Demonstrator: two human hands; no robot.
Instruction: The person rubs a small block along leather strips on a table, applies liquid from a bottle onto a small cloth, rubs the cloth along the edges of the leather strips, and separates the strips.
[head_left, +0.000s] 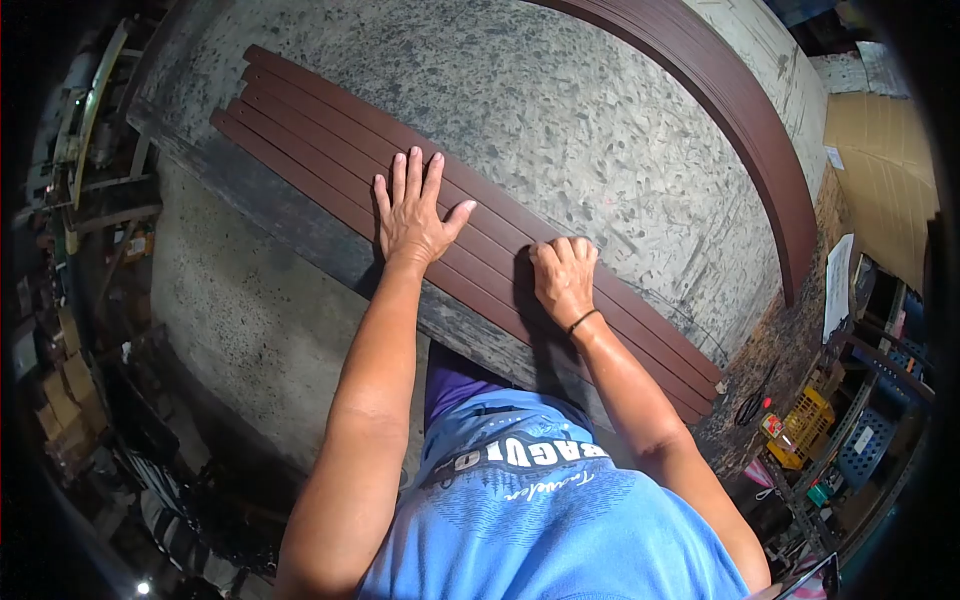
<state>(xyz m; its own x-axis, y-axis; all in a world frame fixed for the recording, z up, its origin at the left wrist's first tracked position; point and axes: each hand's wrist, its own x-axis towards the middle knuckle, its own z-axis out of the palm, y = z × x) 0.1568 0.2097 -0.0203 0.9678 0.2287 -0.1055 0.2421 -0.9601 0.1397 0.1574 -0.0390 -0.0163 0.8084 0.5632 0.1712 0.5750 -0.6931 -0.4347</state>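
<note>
Several long dark brown slats (325, 140) lie side by side, diagonally along the near edge of a worn grey worktable (590, 140). Their far-left ends are staggered, with small holes near the tips. My left hand (412, 218) rests on the slats near their middle, palm down with fingers spread. Further right, my right hand (565, 275) is closed over the slats, its fingers curled. Whatever it may hold is hidden inside the fingers.
A long curved brown strip stack (745, 120) arcs along the table's far and right sides. At the right are a cardboard box (880, 170), a white paper sheet (838, 285), a yellow basket (805, 425) and a blue basket (866, 445). Cluttered shelves (75, 400) stand at the left.
</note>
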